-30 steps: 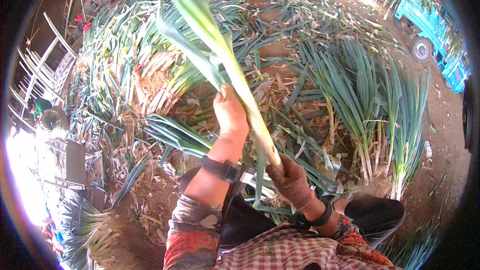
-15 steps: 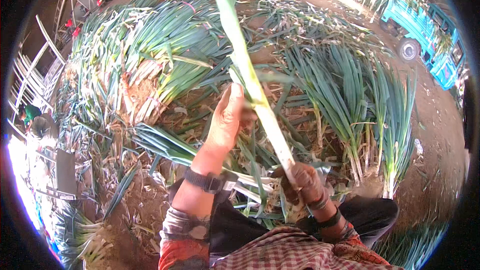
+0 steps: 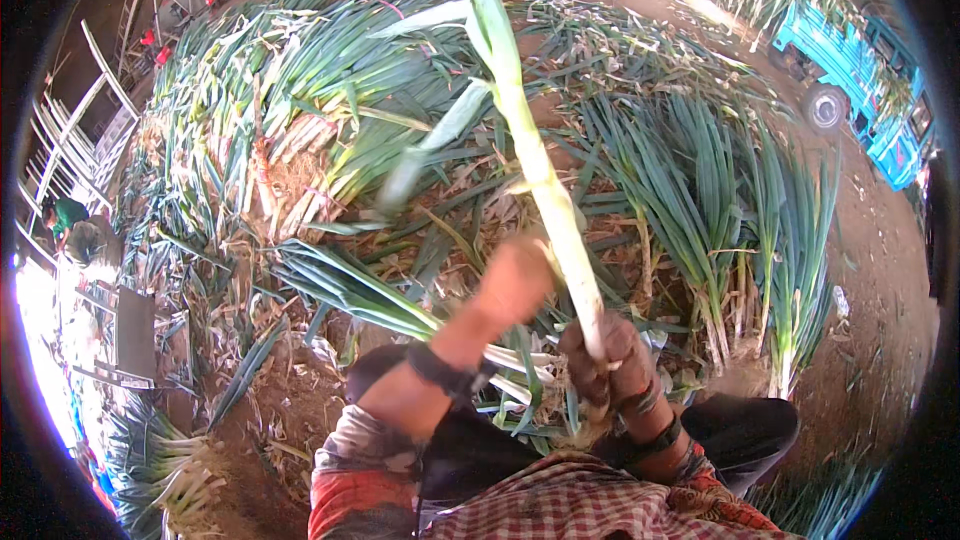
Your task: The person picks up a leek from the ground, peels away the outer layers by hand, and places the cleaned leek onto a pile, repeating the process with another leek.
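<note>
My right hand point(image 3: 612, 365) grips a long green onion point(image 3: 548, 185) near its root end, fingers closed round the white shank. The stalk stands tilted, its green top leaning away to the far left, with side leaves hanging from it. My left hand point(image 3: 515, 280) is beside the lower shank, smeared by motion, so its fingers cannot be made out. Below and between my hands, several loose green onions point(image 3: 365, 290) lie across the ground near my knees, their white ends toward me.
A large heap of green onions point(image 3: 330, 70) spreads at the far left. Upright bunches point(image 3: 690, 190) stand to the right, and a smaller bundle point(image 3: 170, 470) lies near left. A blue truck point(image 3: 850, 70) is at far right. Another person point(image 3: 68, 220) is at the left edge.
My left hand has come down and toward me along the stalk, from its middle to near its lower shank. The onion's top has shifted right, and a blurred leaf now hangs on its left.
</note>
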`<state>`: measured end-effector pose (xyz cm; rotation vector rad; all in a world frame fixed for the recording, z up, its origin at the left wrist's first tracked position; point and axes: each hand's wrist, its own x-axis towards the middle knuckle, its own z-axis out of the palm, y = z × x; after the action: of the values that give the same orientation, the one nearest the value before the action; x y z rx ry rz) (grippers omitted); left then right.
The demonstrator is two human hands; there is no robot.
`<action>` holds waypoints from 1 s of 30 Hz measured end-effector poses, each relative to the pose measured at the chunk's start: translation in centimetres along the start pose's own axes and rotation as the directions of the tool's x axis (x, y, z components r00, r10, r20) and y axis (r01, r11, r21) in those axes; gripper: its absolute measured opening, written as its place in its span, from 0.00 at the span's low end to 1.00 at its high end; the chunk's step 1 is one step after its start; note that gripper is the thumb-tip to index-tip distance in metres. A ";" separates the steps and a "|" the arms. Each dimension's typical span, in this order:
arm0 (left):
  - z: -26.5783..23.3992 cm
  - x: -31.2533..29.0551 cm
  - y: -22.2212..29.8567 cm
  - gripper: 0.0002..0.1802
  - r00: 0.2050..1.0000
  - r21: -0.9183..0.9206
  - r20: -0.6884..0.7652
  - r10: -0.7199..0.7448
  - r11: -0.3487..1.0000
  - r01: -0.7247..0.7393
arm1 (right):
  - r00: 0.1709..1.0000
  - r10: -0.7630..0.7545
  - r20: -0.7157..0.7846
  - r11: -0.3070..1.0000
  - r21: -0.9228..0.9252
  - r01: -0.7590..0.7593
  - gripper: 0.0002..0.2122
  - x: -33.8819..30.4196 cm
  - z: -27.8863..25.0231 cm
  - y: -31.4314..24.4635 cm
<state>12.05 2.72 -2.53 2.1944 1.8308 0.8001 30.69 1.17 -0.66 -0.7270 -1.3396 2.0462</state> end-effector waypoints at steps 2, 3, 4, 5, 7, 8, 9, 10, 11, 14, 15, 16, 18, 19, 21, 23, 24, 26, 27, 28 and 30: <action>3.1 -1.6 3.3 0.12 0.987 -0.493 -0.041 0.155 0.856 -0.155 | 0.998 0.048 -0.038 0.997 0.067 -0.045 0.20 -0.3 -0.4 -2.2; 3.8 -2.5 3.6 0.11 0.932 -0.546 0.335 0.142 0.835 0.069 | 0.986 0.039 -0.163 0.999 0.022 -0.036 0.21 -0.3 0.5 -3.6; 5.9 -3.5 2.2 0.11 0.867 -0.506 0.476 0.147 0.852 0.133 | 0.994 -0.039 -0.106 0.996 -0.086 0.030 0.20 -0.2 -0.6 -2.9; 7.1 -4.2 0.4 0.11 0.786 -0.449 0.601 0.141 0.874 0.187 | 0.993 -0.118 -0.032 0.976 -0.187 0.110 0.19 0.2 -1.6 -2.1; 2.7 -1.3 0.5 0.15 0.893 -0.178 0.448 -0.038 0.975 0.131 | 0.961 -0.193 -0.196 0.884 -0.461 0.084 0.16 -0.2 -2.1 -0.9; 2.0 -0.2 -0.9 0.18 0.993 -0.043 0.117 -0.023 0.999 0.029 | 0.951 -0.136 -0.279 0.937 -0.349 0.032 0.13 -0.9 -2.3 -0.3; 0.7 0.6 -1.0 0.20 0.986 -0.246 -0.091 -0.137 0.963 0.111 | 0.951 -0.131 -0.280 0.938 -0.344 0.027 0.13 -0.9 -2.2 -0.2; -0.5 1.4 -0.9 0.23 0.925 -0.459 -0.291 -0.245 0.884 0.090 | 0.899 -0.356 -0.255 0.748 -0.654 0.111 0.11 -0.8 -1.9 -0.3; -2.4 2.1 0.6 0.26 0.842 -0.887 -0.183 -0.508 0.455 0.082 | 0.819 -0.552 -0.156 0.452 -0.881 0.136 0.10 -0.7 -2.1 -0.4; -2.7 2.8 1.4 0.29 0.752 -0.758 -0.581 -0.311 0.543 -0.361 | 0.834 -0.542 -0.108 0.271 -0.961 0.052 0.11 -0.5 -2.3 0.9; -3.0 2.5 2.2 0.30 0.764 -0.718 -0.531 -0.367 0.674 -0.175 | 0.812 -0.579 -0.066 0.175 -0.984 0.045 0.12 -0.4 -2.3 1.2; -2.5 2.5 2.6 0.28 0.720 -0.667 -0.558 -0.414 0.740 -0.091 | 0.795 -0.607 -0.018 0.103 -0.993 0.055 0.11 -0.3 -2.0 1.2; -2.2 2.2 2.4 0.26 0.666 -0.607 -0.592 -0.454 0.795 0.003 | 0.793 -0.608 0.037 0.036 -0.997 0.075 0.11 -0.2 -1.8 1.4; -2.0 2.0 1.9 0.23 0.661 -0.578 -0.603 -0.446 0.816 0.023 | 0.789 -0.608 0.089 -0.032 -0.996 0.088 0.11 -0.2 -1.8 1.5; -1.9 2.0 1.6 0.20 0.660 -0.553 -0.611 -0.437 0.832 0.039 | 0.785 -0.611 0.098 -0.041 -0.995 0.092 0.12 0.0 -2.1 1.8; -2.1 2.0 1.6 0.15 0.675 -0.688 -0.546 -0.497 0.725 -0.022 | 0.782 -0.614 0.105 -0.050 -0.994 0.095 0.12 -0.1 -2.2 1.9; -2.0 2.0 1.5 0.13 0.671 -0.719 -0.551 -0.497 0.691 -0.077 | 0.789 -0.609 0.086 -0.036 -0.996 0.081 0.12 -0.2 -2.1 1.9; -2.8 1.9 1.5 0.11 0.694 -0.719 -0.529 -0.488 0.692 -0.061 | 0.796 -0.602 0.064 -0.021 -0.998 0.065 0.13 -0.4 -2.2 1.9; -3.2 1.8 1.4 0.10 0.715 -0.718 -0.509 -0.479 0.694 -0.046 | 0.803 -0.589 0.090 -0.031 -0.996 0.089 0.13 -0.5 -2.5 1.9; -2.8 1.7 0.6 0.09 0.737 -0.683 -0.499 -0.455 0.730 -0.012 | 0.810 -0.575 0.115 -0.039 -0.993 0.113 0.14 -0.6 -2.7 1.9; -3.2 1.7 0.4 0.08 0.758 -0.580 -0.507 -0.410 0.813 0.052 | 0.823 -0.560 0.096 -0.060 -0.995 0.075 0.13 -0.7 -2.5 1.9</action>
<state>10.98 3.64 0.82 1.3736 1.7526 1.8658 32.62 1.63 -3.24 -1.0615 -2.3469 0.1214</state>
